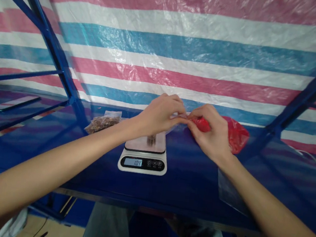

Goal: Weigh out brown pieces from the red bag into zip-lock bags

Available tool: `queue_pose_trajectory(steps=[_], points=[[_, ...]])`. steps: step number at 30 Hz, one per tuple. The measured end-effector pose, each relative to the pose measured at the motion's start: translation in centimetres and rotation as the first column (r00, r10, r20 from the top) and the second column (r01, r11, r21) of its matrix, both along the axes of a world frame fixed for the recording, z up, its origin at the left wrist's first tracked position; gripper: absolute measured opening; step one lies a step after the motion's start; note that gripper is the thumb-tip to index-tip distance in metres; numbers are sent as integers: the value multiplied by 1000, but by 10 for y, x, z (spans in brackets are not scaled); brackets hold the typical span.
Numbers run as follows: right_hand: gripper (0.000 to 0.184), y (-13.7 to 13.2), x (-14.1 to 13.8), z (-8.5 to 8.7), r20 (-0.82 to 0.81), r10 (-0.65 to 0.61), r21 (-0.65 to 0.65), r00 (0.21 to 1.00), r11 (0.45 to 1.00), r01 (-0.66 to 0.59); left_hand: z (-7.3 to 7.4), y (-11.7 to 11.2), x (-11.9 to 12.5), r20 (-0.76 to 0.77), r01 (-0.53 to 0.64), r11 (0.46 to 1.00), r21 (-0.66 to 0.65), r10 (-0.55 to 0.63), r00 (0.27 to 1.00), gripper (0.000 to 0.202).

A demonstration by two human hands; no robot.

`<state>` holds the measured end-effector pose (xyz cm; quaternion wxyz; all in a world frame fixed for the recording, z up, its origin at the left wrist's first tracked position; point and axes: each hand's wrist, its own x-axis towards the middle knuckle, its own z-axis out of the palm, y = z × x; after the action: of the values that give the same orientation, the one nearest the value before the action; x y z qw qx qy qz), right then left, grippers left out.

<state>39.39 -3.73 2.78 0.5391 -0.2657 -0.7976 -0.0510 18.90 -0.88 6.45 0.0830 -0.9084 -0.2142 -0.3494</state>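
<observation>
Two bare hands at work above a kitchen scale, centre of the frame. The left hand and right hand meet fingertip to fingertip. Between them is the red bag, a thin crumpled plastic one held in the air just right of centre, its bulk bunched behind the right palm. The right fingers are clamped around the bag's gathered neck. The left fingers are drawn together in a pinch at the point where that neck emerges, though the exact contact is hidden by the knuckles. Below the left hand the scale rests on the blue surface with its display lit, and a small dark item stands on its platform. A clear bag of brown material lies to the left of the scale. A flat clear pouch lies under the right forearm, lower right. A striped tarpaulin and blue metal frame form the background. Film this thin probably handles best with both pinches kept close together at the neck. Pulling gently is likely to avoid a tear, and holding the bag off the platform should leave the reading undisturbed.
</observation>
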Motion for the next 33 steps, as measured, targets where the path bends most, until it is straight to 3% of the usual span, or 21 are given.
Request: queue_pose_trajectory(steps=[5, 17, 22, 27, 33], points=[[7, 3, -4, -7, 44, 95, -7, 995, 996, -94, 2, -7, -8, -19, -102, 995, -6, 102, 995, 10], [4, 1, -16, -16, -41, 286, 72, 957, 957, -283, 20, -38, -12, -167, -229, 966, -118, 208, 964, 27], [11, 1, -17, -16, -79, 250, 130, 965, 962, -239, 13, -39, -12, -294, -229, 968, -101, 191, 937, 7], [21, 3, -16, -15, -36, 201, 305, 979, 935, -181, 4, -39, -11, -281, -266, 963, -47, 242, 929, 40], [22, -2, -27, -24, 75, 224, 277, 972, 932, -236, 12, -51, -14, -401, -317, 947, 58, 313, 861, 15]])
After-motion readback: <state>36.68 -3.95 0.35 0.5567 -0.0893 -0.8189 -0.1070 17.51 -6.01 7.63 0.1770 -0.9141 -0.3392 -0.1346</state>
